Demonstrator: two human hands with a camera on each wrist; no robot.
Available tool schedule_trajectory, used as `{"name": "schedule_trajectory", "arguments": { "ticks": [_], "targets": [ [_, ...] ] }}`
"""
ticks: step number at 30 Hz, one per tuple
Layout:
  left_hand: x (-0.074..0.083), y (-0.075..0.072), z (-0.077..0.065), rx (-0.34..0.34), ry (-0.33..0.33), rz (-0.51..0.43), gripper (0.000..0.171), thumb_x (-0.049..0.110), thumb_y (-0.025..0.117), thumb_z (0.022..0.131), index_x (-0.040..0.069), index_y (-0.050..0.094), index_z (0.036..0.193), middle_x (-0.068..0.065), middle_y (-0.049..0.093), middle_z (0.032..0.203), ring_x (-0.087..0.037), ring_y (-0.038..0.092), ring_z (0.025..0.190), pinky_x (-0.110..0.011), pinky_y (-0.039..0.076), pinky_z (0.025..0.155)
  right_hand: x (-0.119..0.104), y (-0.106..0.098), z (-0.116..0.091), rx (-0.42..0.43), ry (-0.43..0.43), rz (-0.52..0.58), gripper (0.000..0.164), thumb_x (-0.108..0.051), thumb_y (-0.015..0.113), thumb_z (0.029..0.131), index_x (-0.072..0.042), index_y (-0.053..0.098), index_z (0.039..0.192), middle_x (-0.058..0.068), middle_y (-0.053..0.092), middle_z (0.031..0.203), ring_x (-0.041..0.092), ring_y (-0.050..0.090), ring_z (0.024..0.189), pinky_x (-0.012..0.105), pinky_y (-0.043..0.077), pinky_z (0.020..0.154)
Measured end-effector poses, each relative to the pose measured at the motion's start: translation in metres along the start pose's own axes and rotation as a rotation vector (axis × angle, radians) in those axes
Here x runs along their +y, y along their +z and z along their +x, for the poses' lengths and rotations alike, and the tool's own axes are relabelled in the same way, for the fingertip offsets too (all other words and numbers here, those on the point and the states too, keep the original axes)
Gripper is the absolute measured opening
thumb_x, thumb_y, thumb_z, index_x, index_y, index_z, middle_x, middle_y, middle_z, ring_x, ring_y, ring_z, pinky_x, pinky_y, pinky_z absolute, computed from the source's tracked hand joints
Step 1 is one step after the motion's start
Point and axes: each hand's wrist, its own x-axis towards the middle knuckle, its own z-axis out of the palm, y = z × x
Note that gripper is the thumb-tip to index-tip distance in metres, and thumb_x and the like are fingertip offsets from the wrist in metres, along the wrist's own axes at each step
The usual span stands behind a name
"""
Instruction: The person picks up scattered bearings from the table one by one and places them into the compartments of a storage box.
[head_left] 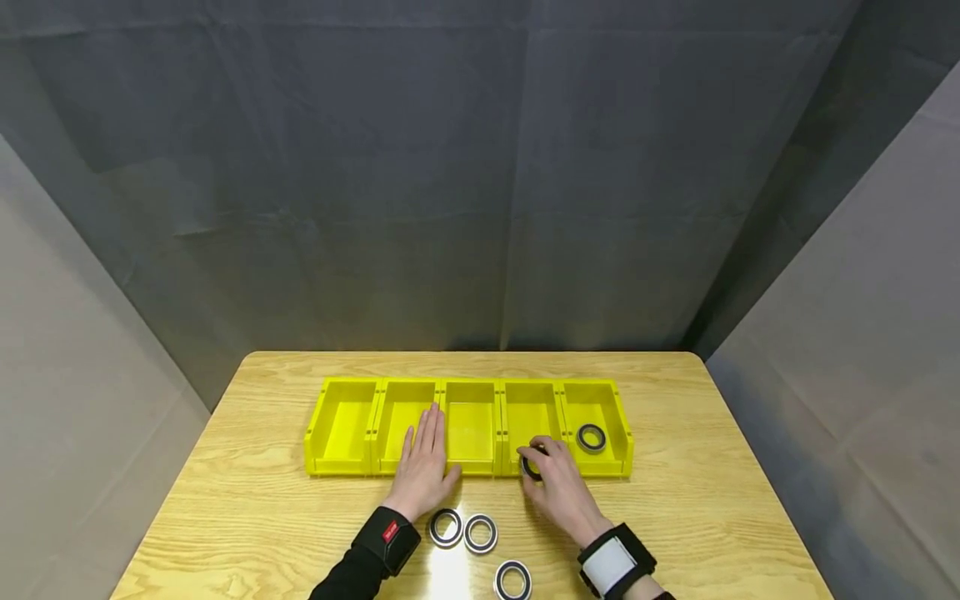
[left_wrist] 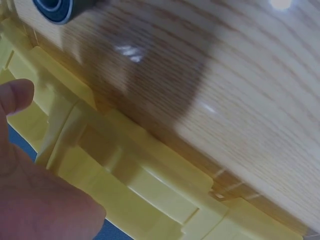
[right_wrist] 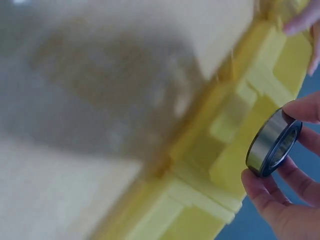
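Observation:
My right hand (head_left: 558, 492) pinches a ball bearing (right_wrist: 275, 142), a metal ring with a black seal, between thumb and fingertips. In the head view that bearing overlaps the front edge of the fourth compartment from the left in a yellow bin row (head_left: 468, 468). My left hand (head_left: 423, 475) lies with straight fingers over the row, along the divider between the second and third compartments. Another bearing (head_left: 591, 438) rests in the rightmost compartment. In the left wrist view, the thumb (left_wrist: 20, 95) shows over the yellow rim.
On the wooden table (head_left: 247, 517) in front of the bins lie three more bearings: one (head_left: 446, 528) beside a second (head_left: 481, 533), and a third (head_left: 513, 580) closer to me. Grey cloth (head_left: 375, 183) hangs behind the table and at both sides.

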Motion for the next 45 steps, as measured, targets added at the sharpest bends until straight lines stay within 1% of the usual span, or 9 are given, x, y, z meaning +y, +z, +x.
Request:
{"name": "schedule_trajectory", "arguments": {
  "ticks": [3, 10, 16, 22, 27, 32, 39, 42, 45],
  "targets": [
    [0.001, -0.001, 0.000, 0.019, 0.009, -0.014, 0.091, 0.029, 0.070, 0.091, -0.008, 0.019, 0.157, -0.026, 0.014, 0.167, -0.043, 0.020, 0.154, -0.062, 0.019, 0.124, 0.005, -0.005, 0.012, 0.029, 0.016, -0.010, 0.034, -0.006, 0.081, 0.081, -0.006, 0.074, 0.114, 0.018, 0.065, 0.119, 0.037, 0.060, 0.108, 0.049, 0.055, 0.091],
    [-0.001, 0.004, -0.001, 0.023, 0.014, -0.004, 0.094, 0.030, 0.069, 0.091, -0.007, 0.014, 0.158, -0.023, 0.009, 0.169, -0.041, 0.017, 0.156, -0.060, 0.016, 0.125, 0.013, -0.007, 0.036, 0.058, 0.028, -0.011, 0.035, -0.007, 0.079, 0.083, -0.004, 0.073, 0.117, 0.020, 0.065, 0.122, 0.040, 0.059, 0.111, 0.053, 0.052, 0.095],
    [0.000, 0.007, 0.000, 0.036, 0.021, -0.013, 0.096, 0.030, 0.071, 0.090, -0.006, 0.014, 0.159, -0.023, 0.011, 0.169, -0.041, 0.017, 0.155, -0.060, 0.017, 0.125, 0.015, 0.002, 0.050, 0.002, 0.059, -0.045, 0.034, -0.008, 0.078, 0.084, -0.005, 0.073, 0.118, 0.020, 0.065, 0.122, 0.042, 0.058, 0.115, 0.052, 0.053, 0.097],
    [0.004, 0.004, 0.000, 0.019, 0.010, 0.002, 0.094, 0.029, 0.073, 0.089, -0.007, 0.019, 0.157, -0.024, 0.015, 0.168, -0.041, 0.020, 0.155, -0.060, 0.019, 0.124, 0.017, 0.018, 0.058, -0.073, 0.067, -0.100, 0.032, -0.003, 0.078, 0.082, -0.004, 0.074, 0.114, 0.019, 0.067, 0.114, 0.039, 0.060, 0.106, 0.050, 0.053, 0.094],
    [0.006, 0.001, 0.000, -0.008, -0.007, 0.016, 0.094, 0.029, 0.073, 0.090, -0.006, 0.018, 0.158, -0.023, 0.013, 0.168, -0.039, 0.018, 0.156, -0.059, 0.018, 0.126, 0.023, 0.032, 0.063, -0.131, 0.053, -0.126, 0.023, 0.003, 0.075, 0.081, -0.002, 0.075, 0.104, 0.018, 0.067, 0.102, 0.038, 0.061, 0.098, 0.052, 0.050, 0.092],
    [0.007, -0.001, 0.000, 0.001, 0.000, 0.004, 0.095, 0.028, 0.074, 0.089, -0.007, 0.018, 0.157, -0.023, 0.013, 0.168, -0.040, 0.019, 0.155, -0.060, 0.017, 0.125, 0.029, 0.044, 0.067, -0.182, 0.086, -0.150, 0.019, 0.010, 0.069, 0.081, -0.002, 0.074, 0.095, 0.016, 0.066, 0.094, 0.037, 0.059, 0.093, 0.052, 0.049, 0.089],
    [0.007, -0.005, -0.001, 0.006, 0.003, 0.013, 0.094, 0.028, 0.075, 0.088, -0.008, 0.021, 0.157, -0.025, 0.016, 0.167, -0.042, 0.022, 0.154, -0.061, 0.020, 0.124, 0.024, 0.046, 0.071, -0.205, 0.132, -0.143, 0.024, 0.011, 0.067, 0.084, -0.002, 0.075, 0.102, 0.018, 0.066, 0.102, 0.041, 0.059, 0.098, 0.053, 0.054, 0.086],
    [0.006, -0.006, -0.001, -0.003, -0.002, 0.014, 0.095, 0.028, 0.075, 0.088, -0.008, 0.020, 0.157, -0.025, 0.014, 0.168, -0.042, 0.021, 0.155, -0.061, 0.020, 0.124, 0.020, 0.043, 0.071, -0.179, 0.105, -0.141, 0.028, 0.012, 0.065, 0.084, -0.001, 0.074, 0.107, 0.021, 0.067, 0.112, 0.043, 0.061, 0.108, 0.054, 0.054, 0.094],
    [0.004, -0.006, -0.001, -0.014, -0.012, 0.010, 0.096, 0.029, 0.074, 0.089, -0.007, 0.018, 0.158, -0.024, 0.012, 0.168, -0.041, 0.019, 0.155, -0.060, 0.018, 0.125, 0.016, 0.037, 0.071, -0.116, 0.055, -0.144, 0.029, 0.010, 0.067, 0.084, -0.002, 0.074, 0.110, 0.022, 0.067, 0.121, 0.043, 0.060, 0.118, 0.053, 0.052, 0.102]
  ]
}}
